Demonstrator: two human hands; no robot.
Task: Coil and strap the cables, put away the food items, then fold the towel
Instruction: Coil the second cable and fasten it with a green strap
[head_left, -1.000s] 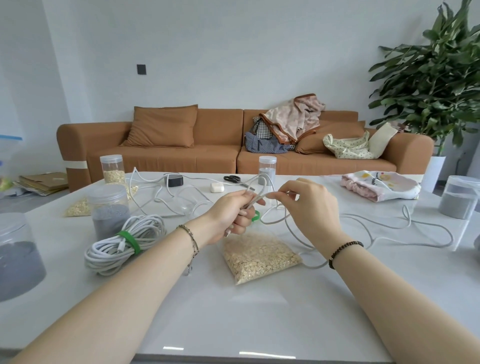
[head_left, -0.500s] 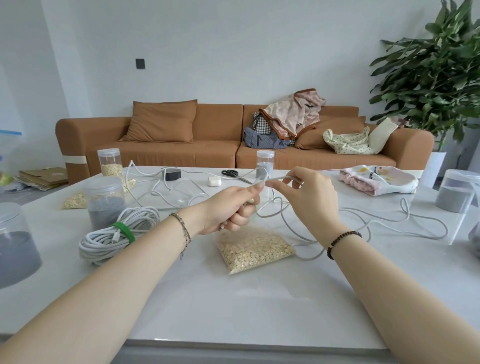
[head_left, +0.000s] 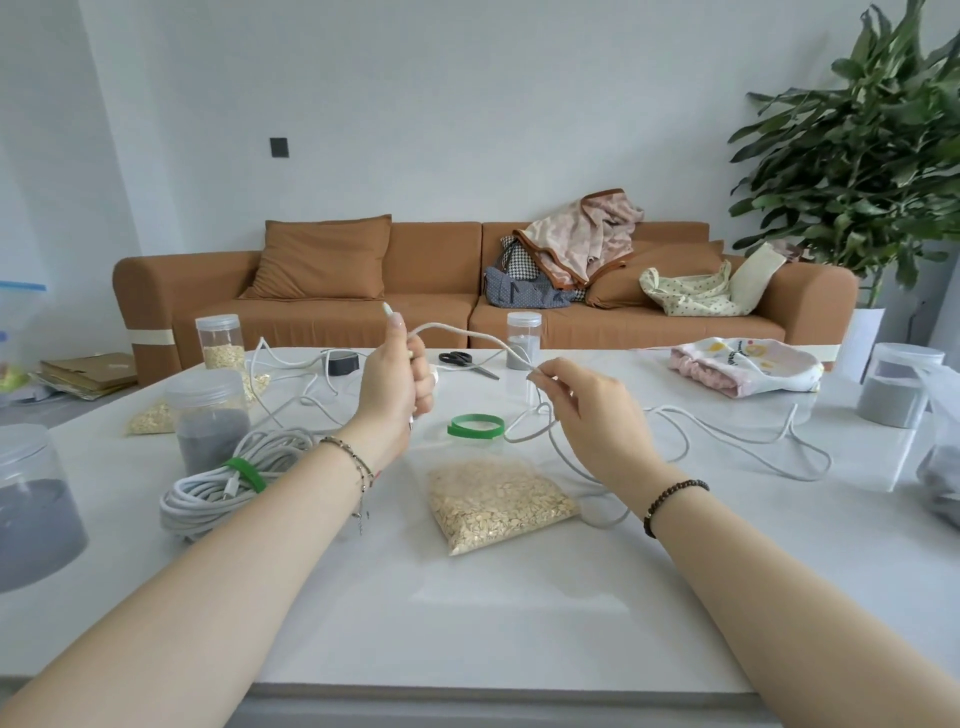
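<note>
On the table, one coiled cable (head_left: 228, 483) is lying strapped at your left, while your left hand (head_left: 395, 395) is gripping and your right hand (head_left: 587, 415) fingers (head_left: 545, 376) are pinching the second cable (head_left: 452, 327), not yet coiled, with the green strap (head_left: 475, 426), oat bag (head_left: 498, 499) and towel (head_left: 743, 364) awaiting handling.

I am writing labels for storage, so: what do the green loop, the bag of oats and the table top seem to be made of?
Green loop: probably a fabric hook-and-loop strap, matte; a thin flat band standing on edge.
Bag of oats: thin clear plastic film, shiny; the flakes show through.
Table top: hard, white, glossy, mirrors light; stone or lacquer, cannot tell.
</note>
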